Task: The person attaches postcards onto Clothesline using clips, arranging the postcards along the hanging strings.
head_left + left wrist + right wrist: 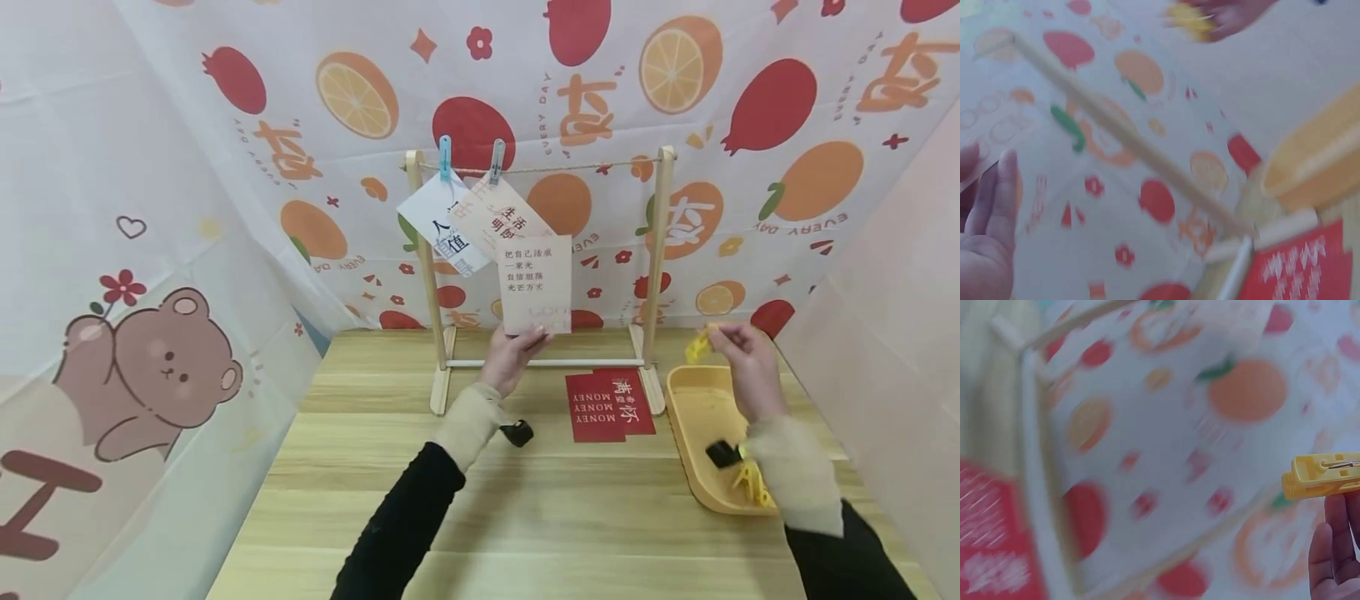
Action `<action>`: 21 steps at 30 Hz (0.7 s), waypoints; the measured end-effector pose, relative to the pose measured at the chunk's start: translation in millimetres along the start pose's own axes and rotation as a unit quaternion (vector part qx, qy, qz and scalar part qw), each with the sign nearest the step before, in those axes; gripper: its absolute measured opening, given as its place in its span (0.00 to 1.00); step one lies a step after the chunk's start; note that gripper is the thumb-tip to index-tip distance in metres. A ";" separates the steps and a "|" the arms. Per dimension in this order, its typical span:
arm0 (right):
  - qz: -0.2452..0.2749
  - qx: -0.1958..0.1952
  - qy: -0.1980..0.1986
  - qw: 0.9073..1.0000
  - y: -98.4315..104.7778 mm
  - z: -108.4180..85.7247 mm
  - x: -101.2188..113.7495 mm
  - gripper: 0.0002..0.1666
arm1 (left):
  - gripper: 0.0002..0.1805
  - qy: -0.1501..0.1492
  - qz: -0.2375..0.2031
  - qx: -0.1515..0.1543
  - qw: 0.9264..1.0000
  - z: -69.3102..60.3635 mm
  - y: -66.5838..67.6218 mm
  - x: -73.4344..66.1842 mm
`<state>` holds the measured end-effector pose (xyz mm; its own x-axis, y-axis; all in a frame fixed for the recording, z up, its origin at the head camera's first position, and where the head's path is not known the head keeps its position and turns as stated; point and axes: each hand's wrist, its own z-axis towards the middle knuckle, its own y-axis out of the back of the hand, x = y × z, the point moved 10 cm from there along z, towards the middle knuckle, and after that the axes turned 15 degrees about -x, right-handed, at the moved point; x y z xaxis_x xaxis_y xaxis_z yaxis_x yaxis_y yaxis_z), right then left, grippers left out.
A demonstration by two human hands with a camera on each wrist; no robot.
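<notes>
"Starting with the left hand (513, 358), what has it got?"

"It pinches the lower edge of a pale pink card (536, 279), which stands nearly upright at the centre of the head view. The card overlaps the lower corner of a cream card (501, 218) there; whether those two touch, I can't tell."

"And the right hand (752, 367)?"

"Grasping a yellow clothespin (699, 345), right of centre. The right wrist view shows that pin sharply at its right edge, with fingertips beneath it."

"What's below that hand?"

"A yellow tray (681, 442), at the lower right. More yellow clips (752, 483) lie in it, though the sleeve (795, 475) covers part, so I wouldn't swear to their number."

"Anything hanging?"

"Yes, upper centre: a wooden rack (657, 258) with a cord (585, 167) strung across its top. A blue clip (446, 158) holds a tilted white card (427, 204) near the left post, and a grey clip (497, 162) just beside it holds the cream one, also tilted."

"And on the table (337, 500)?"

"Red cards (596, 408), overlapping, right of centre, between the rack's right foot and the left hand."
</notes>
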<state>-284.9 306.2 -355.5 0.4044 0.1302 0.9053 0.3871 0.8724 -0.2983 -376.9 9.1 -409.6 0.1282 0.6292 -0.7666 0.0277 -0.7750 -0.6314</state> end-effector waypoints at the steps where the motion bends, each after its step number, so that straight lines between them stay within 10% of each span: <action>1: 0.014 0.010 0.001 1.000 -15.5 8.9 11.5 0.04 | 0.21 -0.004 -0.029 -0.003 1.000 -1.3 -7.3 -1.9; 10: 0.021 0.075 0.037 0.996 -158.3 71.2 107.8 0.10 | 0.20 -0.007 -0.168 -0.033 0.985 14.5 -59.8 -11.7; 21: -0.071 0.077 -0.021 0.994 -266.7 109.9 114.7 0.05 | 0.16 0.009 -0.208 -0.072 0.976 38.0 -67.1 -18.8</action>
<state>-432.8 140.2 -138.9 0.3181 0.0168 0.9479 0.3058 0.9446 -0.1193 -418.8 51.6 -357.3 0.0936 0.8904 -0.4455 0.2192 -0.4549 -0.8631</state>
